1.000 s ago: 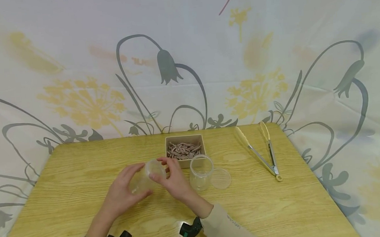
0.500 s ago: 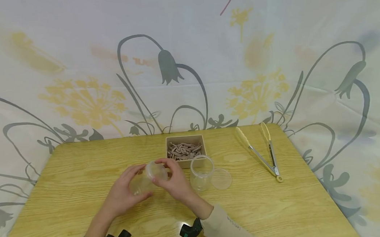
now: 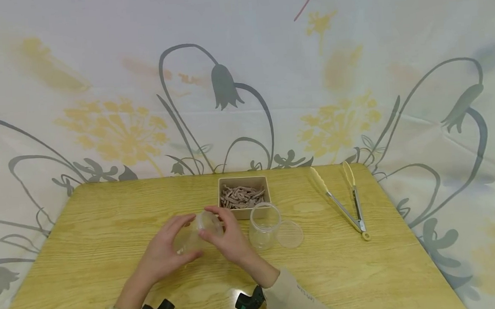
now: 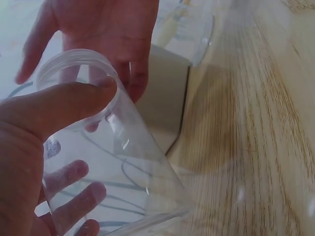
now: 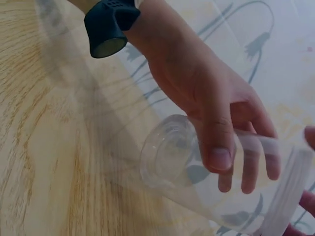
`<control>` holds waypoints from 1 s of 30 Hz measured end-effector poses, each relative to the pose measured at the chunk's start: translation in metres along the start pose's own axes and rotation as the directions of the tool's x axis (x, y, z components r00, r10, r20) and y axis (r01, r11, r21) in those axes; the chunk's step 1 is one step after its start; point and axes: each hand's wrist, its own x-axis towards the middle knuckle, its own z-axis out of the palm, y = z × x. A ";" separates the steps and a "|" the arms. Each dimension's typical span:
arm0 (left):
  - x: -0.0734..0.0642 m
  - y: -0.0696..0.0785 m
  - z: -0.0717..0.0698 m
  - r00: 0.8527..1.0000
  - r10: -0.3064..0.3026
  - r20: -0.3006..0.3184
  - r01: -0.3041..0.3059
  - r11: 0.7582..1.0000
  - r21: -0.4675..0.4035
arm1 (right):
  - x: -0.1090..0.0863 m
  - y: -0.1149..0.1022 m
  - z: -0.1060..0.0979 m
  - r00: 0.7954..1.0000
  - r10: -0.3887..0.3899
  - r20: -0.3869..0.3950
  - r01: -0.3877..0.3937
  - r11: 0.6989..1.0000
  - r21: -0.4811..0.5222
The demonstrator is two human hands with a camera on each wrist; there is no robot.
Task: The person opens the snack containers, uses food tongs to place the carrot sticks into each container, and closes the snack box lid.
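Observation:
A clear plastic jar [image 3: 189, 241] lies tilted between both hands, its ridged lid [image 5: 288, 189] toward the right. My left hand [image 3: 166, 251] grips the jar's body, its thumb [image 4: 69, 103] reaching along the side toward the lid end. Around that lid end, my right hand [image 3: 227, 236] curls its thumb and fingers. Within the jar only clear wall shows. Just right of the right hand, a second clear jar [image 3: 261, 238] stands upright without a lid. Beside it a round, flat clear lid [image 3: 289, 233] lies on the table.
Behind the hands, a beige box [image 3: 243, 214] holds many brownish-grey strips [image 3: 241, 197]. Spread tongs [image 3: 348, 212] with cream tips lie at the right of the wooden table [image 3: 107, 220]. A patterned curtain [image 3: 243, 79] hangs along the table's far edge.
The head view has shifted slightly. Both hands keep hold of the jar with nearly the same grip, and the lid end has turned a little. The box, standing jar and tongs have not moved.

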 end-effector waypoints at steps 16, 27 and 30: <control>-0.002 -0.006 -0.009 0.992 -0.036 0.122 0.052 0.991 -0.127 | -0.002 0.003 -0.002 0.987 -0.143 0.074 0.132 0.982 0.133; -0.003 -0.011 -0.017 0.956 -0.101 0.277 0.169 0.958 -0.233 | -0.003 0.006 -0.002 0.951 -0.281 0.130 0.239 0.933 0.268; -0.003 -0.013 -0.021 0.940 -0.107 0.325 0.193 0.950 -0.245 | -0.002 0.007 -0.003 0.940 -0.319 0.119 0.273 0.915 0.296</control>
